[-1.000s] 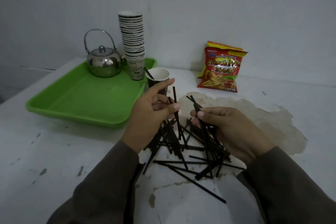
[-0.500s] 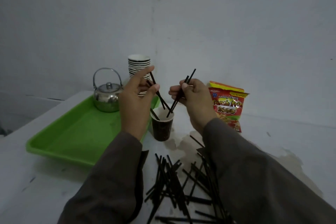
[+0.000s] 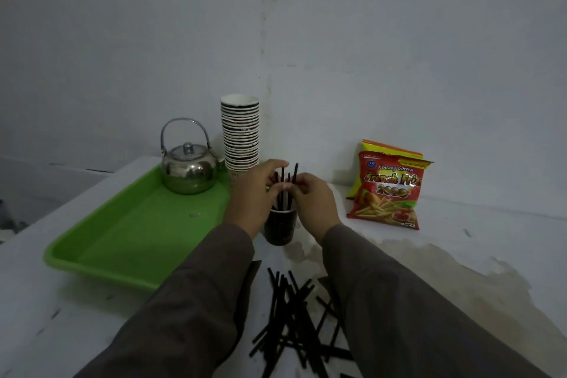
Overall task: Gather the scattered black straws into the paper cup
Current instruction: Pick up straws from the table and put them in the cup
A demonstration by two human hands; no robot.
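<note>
Both hands, left hand and right hand, pinch black straws standing in the paper cup at centre frame; green tray left, snack bag right, loose straws below.

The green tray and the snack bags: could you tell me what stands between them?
In the head view, the paper cup holding upright black straws, with both hands around them.

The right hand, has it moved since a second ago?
Yes. The right hand left the straw pile and rose to the paper cup, lowering straws in.
</note>
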